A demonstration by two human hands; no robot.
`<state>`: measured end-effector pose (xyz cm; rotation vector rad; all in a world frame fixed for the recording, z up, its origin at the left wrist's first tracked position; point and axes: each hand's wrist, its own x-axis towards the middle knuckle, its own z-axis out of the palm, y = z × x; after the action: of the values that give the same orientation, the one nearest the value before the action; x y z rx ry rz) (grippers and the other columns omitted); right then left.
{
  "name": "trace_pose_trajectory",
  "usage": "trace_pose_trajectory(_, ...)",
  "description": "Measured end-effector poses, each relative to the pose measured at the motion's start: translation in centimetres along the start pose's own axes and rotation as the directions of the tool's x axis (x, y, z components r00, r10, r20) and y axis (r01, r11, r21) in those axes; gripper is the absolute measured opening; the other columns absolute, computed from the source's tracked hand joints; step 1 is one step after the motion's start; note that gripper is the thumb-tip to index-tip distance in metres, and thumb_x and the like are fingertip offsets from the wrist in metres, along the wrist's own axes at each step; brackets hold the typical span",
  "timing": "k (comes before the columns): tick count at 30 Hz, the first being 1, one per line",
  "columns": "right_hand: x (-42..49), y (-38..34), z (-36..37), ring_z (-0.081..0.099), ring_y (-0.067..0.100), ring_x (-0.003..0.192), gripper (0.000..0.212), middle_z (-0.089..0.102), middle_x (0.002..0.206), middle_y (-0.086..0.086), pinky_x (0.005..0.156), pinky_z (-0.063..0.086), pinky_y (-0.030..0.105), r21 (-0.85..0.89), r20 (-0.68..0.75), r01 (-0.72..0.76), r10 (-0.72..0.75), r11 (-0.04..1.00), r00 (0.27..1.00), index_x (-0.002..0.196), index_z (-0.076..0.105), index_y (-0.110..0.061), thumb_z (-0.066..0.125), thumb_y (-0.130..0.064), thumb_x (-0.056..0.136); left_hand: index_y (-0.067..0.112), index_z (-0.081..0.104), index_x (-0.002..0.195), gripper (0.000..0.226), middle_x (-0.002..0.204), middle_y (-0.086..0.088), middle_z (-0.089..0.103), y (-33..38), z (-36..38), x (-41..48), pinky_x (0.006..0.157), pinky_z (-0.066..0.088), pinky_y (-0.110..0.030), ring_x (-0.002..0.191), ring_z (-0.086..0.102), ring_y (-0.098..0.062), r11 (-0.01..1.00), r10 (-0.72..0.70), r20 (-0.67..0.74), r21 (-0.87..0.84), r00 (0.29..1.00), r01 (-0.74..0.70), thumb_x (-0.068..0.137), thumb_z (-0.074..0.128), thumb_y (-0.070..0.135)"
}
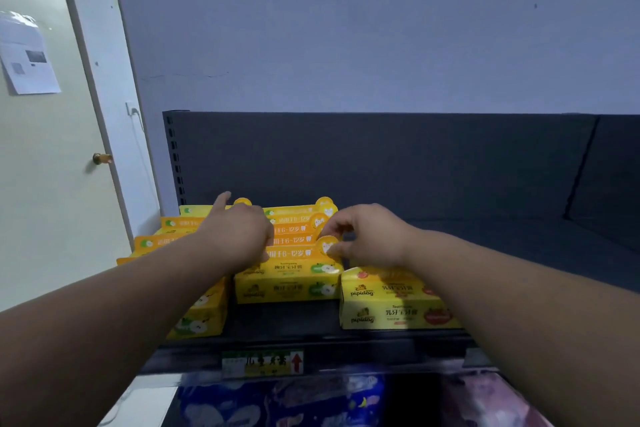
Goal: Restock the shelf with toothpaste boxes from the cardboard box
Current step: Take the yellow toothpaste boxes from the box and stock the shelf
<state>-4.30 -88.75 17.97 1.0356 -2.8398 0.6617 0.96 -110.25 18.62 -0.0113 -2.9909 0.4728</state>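
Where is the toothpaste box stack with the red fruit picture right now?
In the head view, the red-fruit stack stands at the front edge of the shelf, right of the green-apple stack, just below the right hand.

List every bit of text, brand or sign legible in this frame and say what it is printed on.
"pipidog": front of the red-fruit toothpaste boxes, twice, one per stacked box.
"6-12" with Chinese characters: top edges of the green-apple toothpaste boxes; their front print is blurred.
Red upward arrow beside blurred Chinese characters: shelf price label.
Paper notice on the door: too small to read.
Packages below the shelf: no legible text.
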Motion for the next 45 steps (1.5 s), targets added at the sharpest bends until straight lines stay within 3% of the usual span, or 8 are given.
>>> trace_pose_trajectory(5, -2.1, 0.3, -1.1, 0.057, 0.011, 0.11, 0.032, 0.06, 0.119, -0.011, 0.094, 0.051, 0.035, -0.075, -0.049, -0.023, 0.019, 0.997, 0.999, 0.119, 0.063, -0.034, 0.069, -0.034, 0.088, 0.038, 0.063, 0.109, 0.03, 0.127, 0.009, 0.053, 1.8, -1.0, -0.1, 0.116, 0.013, -0.046, 0.119, 0.05, -0.012, 0.98, -0.012, -0.086, -0.197, 0.996, -0.005, 0.084, 0.061, 0.054)
trace_pose_trajectory(13, -9.5, 3.1, -5.4, 0.051, 0.017, 0.121, 0.045, 0.051, 0.132, -0.003, 0.103, 0.041, 0.032, -0.138, -0.173, -0.13, 0.106, 0.982, 0.979, 0.131, 0.057, -0.029, 0.07, -0.034, 0.087, 0.037, 0.048, 0.13, 0.051, 0.135, 0.008, 0.048, 10.5, -4.7, -0.5, 0.101, 0.036, -0.036, 0.12, 0.049, -0.014, 0.954, 0.088, -0.242, -0.258, 0.966, -0.152, 0.084, 0.06, 0.055)
trace_pose_trajectory(23, -30.5, 13.6, -12.5, 0.049, 0.016, 0.12, 0.049, 0.034, 0.141, -0.009, 0.102, 0.042, 0.034, -0.12, -0.333, -0.464, 0.405, 0.877, 0.851, 0.134, 0.051, -0.032, 0.067, -0.04, 0.088, 0.035, 0.041, 0.136, 0.057, 0.14, 0.008, 0.039, 32.4, -11.1, -3.5, 0.1, 0.041, -0.035, 0.127, 0.043, -0.017, 0.817, 0.355, -0.363, -0.328, 0.861, -0.475, 0.085, 0.061, 0.05)
trace_pose_trajectory(29, -47.8, 19.8, -16.9, 0.057, 0.019, 0.11, 0.048, 0.033, 0.142, -0.006, 0.096, 0.048, 0.034, -0.078, -0.413, -0.679, 0.596, 0.73, 0.688, 0.133, 0.053, -0.028, 0.068, -0.037, 0.088, 0.034, 0.042, 0.135, 0.055, 0.138, 0.009, 0.04, 49.5, -15.2, -7.9, 0.099, 0.041, -0.034, 0.125, 0.044, -0.016, 0.663, 0.525, -0.423, -0.341, 0.739, -0.666, 0.085, 0.061, 0.049)
trace_pose_trajectory(33, -58.6, 23.0, -18.6, 0.049, 0.018, 0.123, 0.05, 0.031, 0.144, -0.004, 0.102, 0.041, 0.03, -0.074, -0.433, -0.801, 0.704, 0.594, 0.563, 0.134, 0.052, -0.028, 0.068, -0.039, 0.088, 0.034, 0.04, 0.138, 0.056, 0.142, 0.009, 0.037, 59.7, -16.7, -11.2, 0.099, 0.042, -0.034, 0.126, 0.043, -0.016, 0.546, 0.626, -0.42, -0.364, 0.657, -0.754, 0.087, 0.06, 0.049)
trace_pose_trajectory(39, -72.0, 26.5, -18.9, 0.052, 0.02, 0.119, 0.053, 0.032, 0.148, -0.003, 0.092, 0.045, 0.031, 0.017, -0.457, -0.935, 0.835, 0.353, 0.307, 0.137, 0.048, -0.028, 0.068, -0.036, 0.088, 0.035, 0.037, 0.139, 0.058, 0.142, 0.009, 0.035, 72.0, -17.5, -14.4, 0.099, 0.042, -0.036, 0.126, 0.042, -0.016, 0.4, 0.757, -0.382, -0.368, 0.529, -0.839, 0.087, 0.059, 0.05)
trace_pose_trajectory(45, -80.5, 31.1, -17.6, 0.048, 0.021, 0.125, 0.059, 0.03, 0.151, -0.002, 0.098, 0.047, 0.034, 0.124, -0.415, -0.986, 0.909, 0.108, 0.047, 0.14, 0.045, -0.03, 0.07, -0.037, 0.086, 0.036, 0.039, 0.139, 0.058, 0.142, 0.009, 0.034, 82.4, -17.0, -14.4, 0.097, 0.042, -0.035, 0.127, 0.041, -0.016, 0.302, 0.831, -0.34, -0.387, 0.439, -0.871, 0.086, 0.061, 0.048)
